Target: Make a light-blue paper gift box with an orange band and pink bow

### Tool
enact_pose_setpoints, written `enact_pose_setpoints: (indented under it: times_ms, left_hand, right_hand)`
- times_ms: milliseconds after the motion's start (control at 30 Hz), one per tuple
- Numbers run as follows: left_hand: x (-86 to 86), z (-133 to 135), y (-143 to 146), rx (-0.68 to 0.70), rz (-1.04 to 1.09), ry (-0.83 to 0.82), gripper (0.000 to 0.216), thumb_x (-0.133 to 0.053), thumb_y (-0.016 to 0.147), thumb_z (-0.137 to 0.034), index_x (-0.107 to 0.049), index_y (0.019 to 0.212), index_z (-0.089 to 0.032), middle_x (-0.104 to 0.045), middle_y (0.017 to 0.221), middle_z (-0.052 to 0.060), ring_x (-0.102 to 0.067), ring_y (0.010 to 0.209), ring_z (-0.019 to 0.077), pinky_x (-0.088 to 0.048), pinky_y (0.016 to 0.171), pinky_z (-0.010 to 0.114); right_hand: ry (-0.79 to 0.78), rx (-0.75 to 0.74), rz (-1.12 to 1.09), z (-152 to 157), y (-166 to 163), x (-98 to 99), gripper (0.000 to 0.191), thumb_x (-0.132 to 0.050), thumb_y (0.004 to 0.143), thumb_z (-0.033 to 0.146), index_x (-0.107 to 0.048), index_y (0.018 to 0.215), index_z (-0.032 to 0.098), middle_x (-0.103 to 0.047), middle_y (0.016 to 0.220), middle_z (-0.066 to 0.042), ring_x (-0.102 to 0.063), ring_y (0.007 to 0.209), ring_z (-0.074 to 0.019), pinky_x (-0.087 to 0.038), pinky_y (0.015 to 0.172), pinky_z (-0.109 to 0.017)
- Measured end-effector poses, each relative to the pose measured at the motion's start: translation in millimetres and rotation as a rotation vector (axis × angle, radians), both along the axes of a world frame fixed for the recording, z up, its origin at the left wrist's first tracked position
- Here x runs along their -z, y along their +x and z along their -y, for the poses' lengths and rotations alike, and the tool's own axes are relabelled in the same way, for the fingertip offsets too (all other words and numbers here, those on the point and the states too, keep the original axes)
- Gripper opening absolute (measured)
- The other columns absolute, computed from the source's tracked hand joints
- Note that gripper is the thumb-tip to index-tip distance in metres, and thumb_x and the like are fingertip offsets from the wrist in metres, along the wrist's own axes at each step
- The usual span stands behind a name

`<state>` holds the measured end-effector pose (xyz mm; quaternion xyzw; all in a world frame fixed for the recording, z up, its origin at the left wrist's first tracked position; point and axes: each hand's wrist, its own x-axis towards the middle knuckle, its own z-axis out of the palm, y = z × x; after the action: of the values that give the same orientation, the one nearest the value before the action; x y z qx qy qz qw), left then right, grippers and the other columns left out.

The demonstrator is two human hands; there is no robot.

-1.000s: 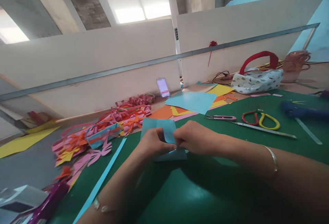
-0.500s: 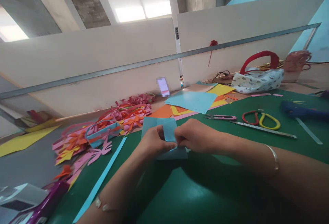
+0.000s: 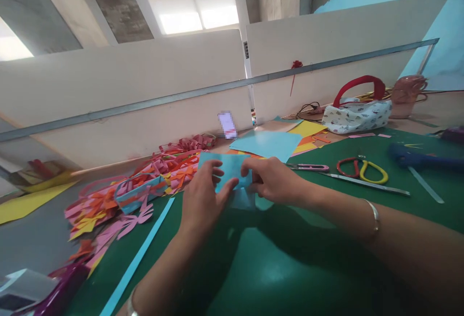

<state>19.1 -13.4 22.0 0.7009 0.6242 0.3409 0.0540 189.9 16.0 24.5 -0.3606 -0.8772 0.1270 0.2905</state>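
A light-blue sheet of paper (image 3: 231,170), with a fold across its lower part, is between my two hands at the middle of the green mat (image 3: 232,267). On its left side is my left hand (image 3: 201,197), fingers spread and thumb stretched out over the paper. My right hand (image 3: 277,180) has its fingers curled and pinched at the paper's right edge. The exact grip of those fingertips is partly hidden. To the left of my left arm lies a long light-blue paper strip (image 3: 139,254).
Red-and-yellow-handled scissors (image 3: 373,172), pink-handled snips (image 3: 313,167) and a blue glue gun (image 3: 416,156) lie to the right. Stacked coloured paper (image 3: 266,144) and a patterned bag (image 3: 357,115) stand behind. Paper baskets and bows (image 3: 139,193) crowd the left.
My left hand has opened and spread its fingers, moving away from the fold. My right hand has shifted slightly up at the paper's right side, and the paper's upper part now rises higher.
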Motion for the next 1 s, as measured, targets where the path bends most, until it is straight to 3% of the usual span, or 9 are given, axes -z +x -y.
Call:
enact_pose_setpoints:
  times_ms: [100, 200, 333, 500, 633, 733, 833, 1000]
  left_hand:
    - [-1.7, 5, 4, 0.095, -0.256, 0.143, 0.037, -0.054, 0.074, -0.053, -0.054, 0.093, -0.021, -0.062, 0.093, 0.005, -0.055, 0.088, 0.0221, -0.040, 0.075, 0.034]
    - [-1.0, 9, 9, 0.157, -0.374, 0.098, 0.032, -0.061, 0.070, -0.050, -0.055, 0.086, -0.023, -0.061, 0.091, 0.003, -0.053, 0.087, 0.0224, -0.037, 0.072, 0.033]
    - [2.5, 11, 14, 0.047, -0.335, -0.062, 0.023, -0.062, 0.069, -0.034, -0.051, 0.086, -0.022, -0.060, 0.090, 0.001, -0.055, 0.076, 0.0191, -0.034, 0.060, 0.027]
    - [8.4, 11, 13, 0.001, -0.371, -0.187, 0.020, -0.054, 0.074, -0.040, -0.064, 0.082, -0.025, -0.059, 0.088, 0.002, -0.057, 0.073, 0.0199, -0.030, 0.055, 0.027]
    - [8.0, 9, 6, -0.008, -0.314, -0.161, 0.018, -0.051, 0.075, -0.034, -0.068, 0.073, -0.028, -0.063, 0.087, 0.000, -0.058, 0.071, 0.0187, -0.029, 0.053, 0.027]
    - [7.4, 5, 2, -0.014, -0.135, -0.113, 0.013, -0.054, 0.072, -0.027, -0.067, 0.073, -0.027, -0.067, 0.081, -0.002, -0.059, 0.074, 0.0187, -0.036, 0.061, 0.027]
    - [9.2, 0, 0, 0.060, 0.140, -0.121, 0.013, -0.056, 0.071, -0.026, -0.066, 0.078, -0.022, -0.068, 0.075, 0.000, -0.060, 0.071, 0.0182, -0.041, 0.065, 0.028]
    - [14.0, -7, 1, 0.179, 0.526, -0.158, 0.015, -0.061, 0.069, -0.028, -0.064, 0.078, -0.016, -0.067, 0.072, 0.002, -0.060, 0.069, 0.0171, -0.045, 0.065, 0.028]
  right_hand:
    - [0.015, 0.042, -0.070, -2, 1, 0.7, 0.027, -0.058, 0.072, 0.009, -0.055, 0.098, 0.016, -0.054, 0.060, 0.004, -0.048, 0.057, -0.0095, -0.030, 0.054, -0.019]
    - [0.028, 0.060, -0.060, -1, -1, 2.5, 0.036, -0.056, 0.072, 0.009, -0.054, 0.107, 0.018, -0.056, 0.064, 0.003, -0.050, 0.059, -0.0101, -0.033, 0.057, -0.019]
    - [0.023, 0.060, 0.008, 1, -5, 5.8, 0.058, -0.056, 0.074, 0.011, -0.042, 0.129, 0.026, -0.058, 0.070, 0.002, -0.052, 0.062, -0.0115, -0.037, 0.062, -0.022]
    - [0.004, -0.036, 0.076, 3, -6, 8.8, 0.082, -0.056, 0.075, 0.011, -0.013, 0.141, 0.031, -0.058, 0.069, 0.003, -0.052, 0.062, -0.0130, -0.041, 0.064, -0.025]
    - [0.031, -0.215, 0.012, 1, -4, 9.9, 0.086, -0.052, 0.076, 0.006, -0.003, 0.141, 0.036, -0.063, 0.084, 0.000, -0.057, 0.072, -0.0152, -0.045, 0.071, -0.030]
    - [-0.039, -0.257, -0.150, -4, -3, 10.5, 0.089, -0.045, 0.074, -0.002, 0.000, 0.142, 0.033, -0.066, 0.094, -0.002, -0.061, 0.085, -0.0165, -0.047, 0.080, -0.034]
    - [-0.169, -0.274, -0.359, -10, -3, 11.0, 0.083, -0.044, 0.072, -0.004, -0.011, 0.143, 0.025, -0.067, 0.097, -0.004, -0.063, 0.087, -0.0144, -0.048, 0.083, -0.033]
    - [-0.282, -0.221, -0.530, -12, -5, 11.2, 0.048, -0.056, 0.071, 0.004, -0.054, 0.118, 0.013, -0.069, 0.092, -0.007, -0.065, 0.084, -0.0163, -0.052, 0.081, -0.032]
